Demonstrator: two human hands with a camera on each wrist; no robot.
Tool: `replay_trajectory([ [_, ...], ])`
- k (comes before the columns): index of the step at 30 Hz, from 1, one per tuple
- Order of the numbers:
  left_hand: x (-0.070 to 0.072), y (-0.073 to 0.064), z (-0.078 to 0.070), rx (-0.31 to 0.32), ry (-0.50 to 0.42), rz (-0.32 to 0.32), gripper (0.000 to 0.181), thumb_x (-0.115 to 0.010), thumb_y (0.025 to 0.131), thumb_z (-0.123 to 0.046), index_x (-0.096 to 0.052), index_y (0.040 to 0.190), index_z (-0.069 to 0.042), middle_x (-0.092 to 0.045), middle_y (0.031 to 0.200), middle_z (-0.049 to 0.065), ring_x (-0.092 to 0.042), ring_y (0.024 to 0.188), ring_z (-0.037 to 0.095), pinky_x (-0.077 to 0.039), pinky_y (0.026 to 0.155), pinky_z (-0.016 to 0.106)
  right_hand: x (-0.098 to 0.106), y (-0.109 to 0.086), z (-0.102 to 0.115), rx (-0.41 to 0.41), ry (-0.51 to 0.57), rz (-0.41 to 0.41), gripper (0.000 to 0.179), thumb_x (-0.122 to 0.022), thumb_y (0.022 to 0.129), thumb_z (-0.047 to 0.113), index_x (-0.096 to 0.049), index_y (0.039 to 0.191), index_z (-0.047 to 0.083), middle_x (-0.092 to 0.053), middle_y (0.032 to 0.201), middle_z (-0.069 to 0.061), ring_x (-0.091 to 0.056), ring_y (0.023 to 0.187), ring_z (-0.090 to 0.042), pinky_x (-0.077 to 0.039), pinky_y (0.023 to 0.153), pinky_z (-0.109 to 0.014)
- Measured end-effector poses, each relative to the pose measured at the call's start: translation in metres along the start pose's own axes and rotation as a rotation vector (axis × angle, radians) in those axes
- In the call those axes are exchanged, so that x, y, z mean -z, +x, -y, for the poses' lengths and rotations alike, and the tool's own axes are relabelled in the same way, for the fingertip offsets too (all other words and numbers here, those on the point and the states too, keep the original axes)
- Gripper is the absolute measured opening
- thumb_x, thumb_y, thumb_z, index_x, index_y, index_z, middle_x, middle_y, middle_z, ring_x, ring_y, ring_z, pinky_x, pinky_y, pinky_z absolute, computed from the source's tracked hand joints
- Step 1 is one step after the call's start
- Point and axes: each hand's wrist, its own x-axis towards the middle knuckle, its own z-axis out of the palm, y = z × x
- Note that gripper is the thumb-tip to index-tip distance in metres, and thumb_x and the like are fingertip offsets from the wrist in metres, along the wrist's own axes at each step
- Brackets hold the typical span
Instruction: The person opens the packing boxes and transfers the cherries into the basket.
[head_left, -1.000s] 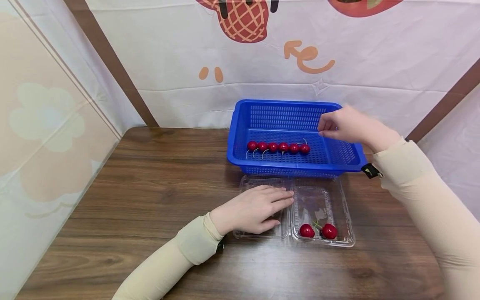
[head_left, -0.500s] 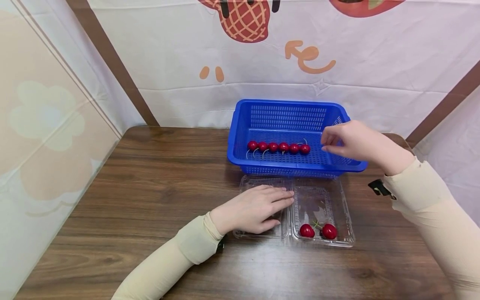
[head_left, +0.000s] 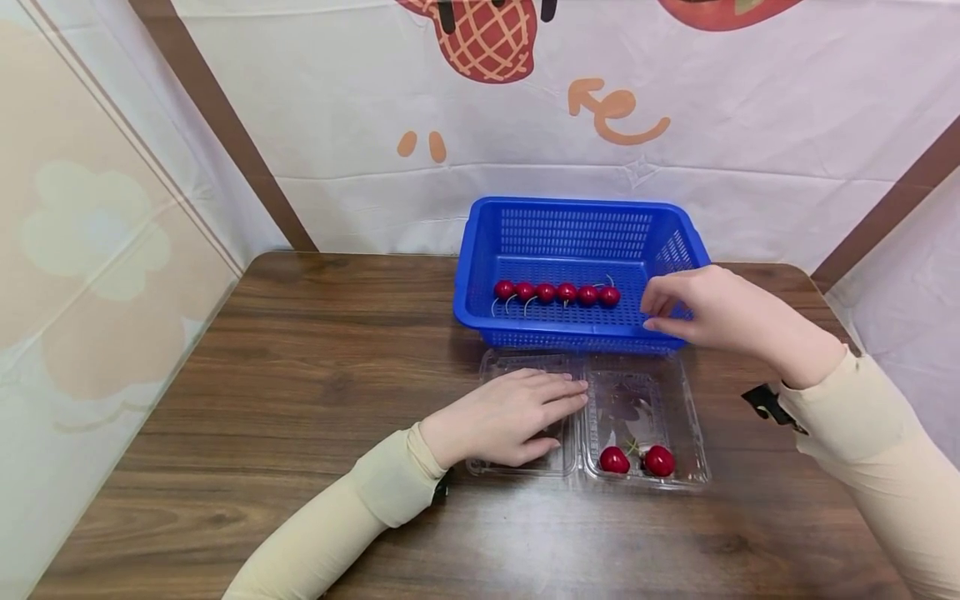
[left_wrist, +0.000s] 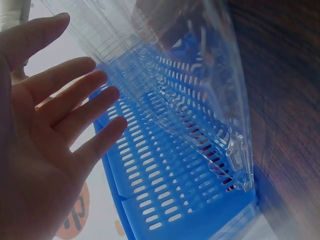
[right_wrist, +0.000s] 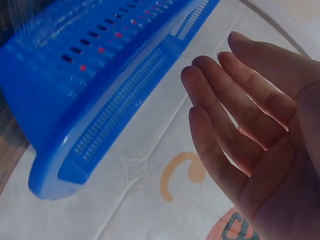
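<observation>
My left hand (head_left: 510,421) lies with straight fingers over the left half of a clear plastic clamshell box (head_left: 633,400), covering much of that half. In the left wrist view, its spread fingers (left_wrist: 75,110) are beside the clear plastic. Two red cherries (head_left: 614,460) with green stems sit at the near end of the box's right half. Behind the box, a blue plastic basket (head_left: 577,331) holds a row of several cherries (head_left: 546,293). Above the basket's right end hovers my right hand (head_left: 723,317); its loosely bent fingers hold nothing, as the right wrist view shows.
The brown wooden table (head_left: 322,367) extends to the left and front of the box. A printed cloth (head_left: 360,208) hangs right behind the basket. The basket's raised rim lies between its cherries and the clear box.
My right hand has come down and toward me, moving slightly right over the basket's right end. The left hand, the box and all visible cherries keep their places.
</observation>
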Motion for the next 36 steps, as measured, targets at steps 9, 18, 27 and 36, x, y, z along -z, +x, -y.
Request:
replay_trajectory([
  [9,0.001,0.000,0.000,0.008,0.004,0.015,0.061,-0.056,0.091,-0.040,-0.044,0.142,-0.009,-0.043,0.148,0.005,-0.041,0.135,0.019,-0.034,0.112,0.034,-0.010,-0.010,0.013,0.001,-0.006,0.008,0.018,-0.080,0.073,0.010,-0.066,0.082,0.017,-0.065,0.078,0.011,-0.059,0.069,-0.001,-0.053,0.061,-0.025],
  [18,0.002,0.000,-0.001,0.013,-0.005,0.023,0.061,-0.056,0.091,-0.040,-0.044,0.142,-0.009,-0.042,0.148,0.005,-0.040,0.136,0.019,-0.033,0.112,0.034,-0.020,-0.022,0.019,-0.017,-0.003,0.003,0.019,-0.079,0.074,0.012,-0.064,0.081,0.020,-0.064,0.077,0.012,-0.057,0.069,0.001,-0.052,0.061,-0.025],
  [27,0.001,-0.001,0.000,0.022,0.000,0.020,0.061,-0.056,0.091,-0.040,-0.044,0.142,-0.010,-0.042,0.148,0.004,-0.040,0.136,0.018,-0.031,0.114,0.032,-0.033,-0.033,0.025,0.020,0.047,0.000,0.021,-0.079,0.073,0.009,-0.064,0.083,0.019,-0.064,0.077,0.012,-0.057,0.067,-0.001,-0.052,0.058,-0.023],
  [36,0.000,0.000,0.000,0.029,0.001,0.023,0.061,-0.055,0.091,-0.042,-0.044,0.143,-0.011,-0.043,0.148,0.003,-0.040,0.136,0.017,-0.031,0.114,0.032,-0.045,-0.041,0.032,0.002,0.098,0.062,0.021,-0.078,0.075,0.009,-0.065,0.086,0.020,-0.064,0.079,0.014,-0.057,0.069,0.003,-0.051,0.060,-0.019],
])
